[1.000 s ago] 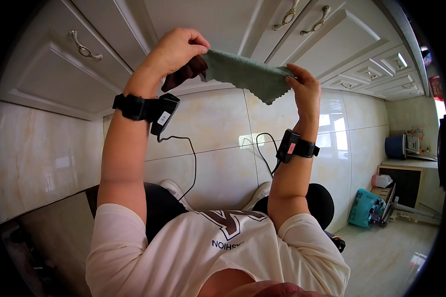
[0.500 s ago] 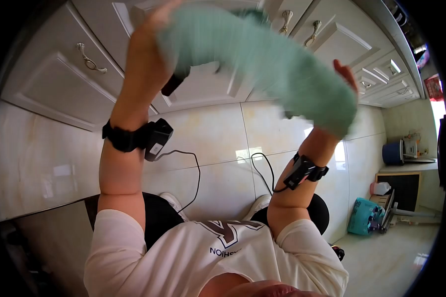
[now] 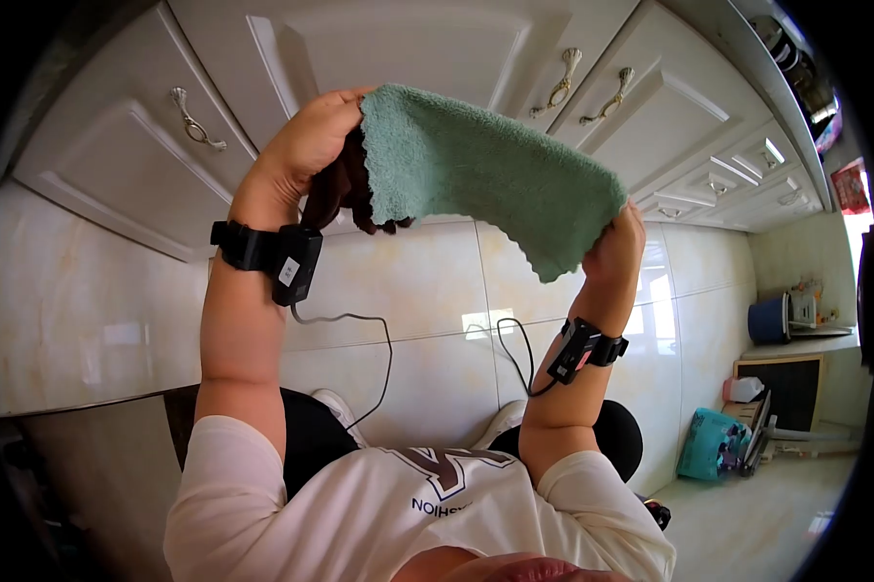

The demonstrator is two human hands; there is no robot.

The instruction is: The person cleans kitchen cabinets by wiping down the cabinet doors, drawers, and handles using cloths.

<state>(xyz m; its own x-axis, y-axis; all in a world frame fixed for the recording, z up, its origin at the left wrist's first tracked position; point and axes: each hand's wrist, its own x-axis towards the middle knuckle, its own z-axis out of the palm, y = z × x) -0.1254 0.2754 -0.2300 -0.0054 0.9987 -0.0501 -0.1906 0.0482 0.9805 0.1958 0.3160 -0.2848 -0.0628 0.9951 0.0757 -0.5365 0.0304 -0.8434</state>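
A green terry cloth (image 3: pixel 495 165) with a scalloped edge hangs spread between my two hands, in front of the cabinet doors. My left hand (image 3: pixel 316 136) is closed on its upper left corner, with the other fingers in shadow behind the cloth. At the right end, my right hand (image 3: pixel 619 242) pinches the cloth's edge, its fingertips partly covered by the fabric. The cloth sags a little in the middle, and its lower edge hangs free above the floor.
White cabinet doors (image 3: pixel 379 58) with metal handles stand ahead. Below is a glossy tiled floor (image 3: pixel 427 281). Black devices with cables are strapped to both forearms. A turquoise bag (image 3: pixel 710 444) and a blue bucket (image 3: pixel 768 323) stand at the right.
The cloth, blurred and bunched half a second ago, now hangs flatter and nearly still. My left hand has come down, and my right hand has shifted left and lower.
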